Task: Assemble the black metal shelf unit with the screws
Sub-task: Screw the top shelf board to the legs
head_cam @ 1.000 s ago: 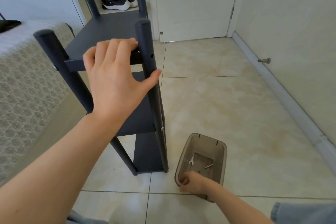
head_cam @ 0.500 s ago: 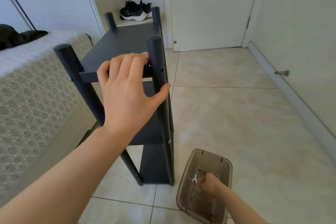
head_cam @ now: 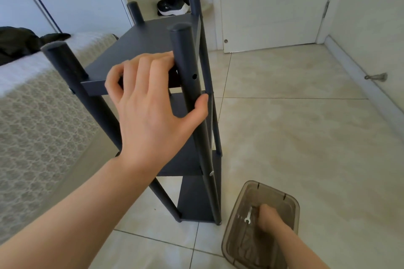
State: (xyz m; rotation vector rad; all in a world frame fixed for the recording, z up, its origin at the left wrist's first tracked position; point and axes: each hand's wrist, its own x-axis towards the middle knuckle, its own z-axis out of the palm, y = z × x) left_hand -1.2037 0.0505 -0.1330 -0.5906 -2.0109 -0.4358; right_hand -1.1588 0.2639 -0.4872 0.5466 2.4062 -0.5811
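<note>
Left hand point(head_cam: 150, 102) grips shelf unit point(head_cam: 142, 43).

We find no word, number, label or brand that we can read anywhere in the view. The black sneaker point(head_cam: 171, 2) on the floor by the far wall carries a small white mark on its side, too small and blurred for us to make out.

shelf unit point(head_cam: 153, 37) 1 | posts point(head_cam: 185, 61) 4 | tub point(head_cam: 290, 201) 1 | spanner point(head_cam: 248, 216) 1
</note>
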